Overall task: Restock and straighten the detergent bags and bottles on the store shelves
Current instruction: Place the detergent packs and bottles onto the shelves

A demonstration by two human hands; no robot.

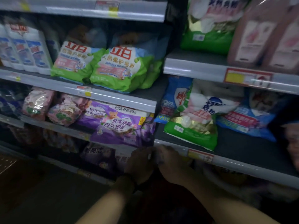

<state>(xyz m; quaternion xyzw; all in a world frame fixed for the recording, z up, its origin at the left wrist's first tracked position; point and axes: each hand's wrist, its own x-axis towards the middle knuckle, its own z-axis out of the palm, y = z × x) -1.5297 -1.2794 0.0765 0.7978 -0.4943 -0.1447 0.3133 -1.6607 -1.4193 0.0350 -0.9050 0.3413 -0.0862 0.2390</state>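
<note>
Nearest, at 6 o'clock, the left hand (140, 165) and right hand (169, 165) meet knuckle to knuckle at the shelf edge (229, 164), just below the purple bag (123, 126). Both are dim and blurred, so whether either grip is closed on anything I cannot tell.

The purple bag overhangs its shelf lip at centre, slumped forward. It looks like soft, powder-filled film: probably weighty, shifting inside and slick, so best taken with a palm under the base and the other hand on the top seam.

At 3 o'clock a green and white bag (194, 123) leans forward. Farther back, at 11 o'clock, two green bags (100, 65) lie tilted.
</note>
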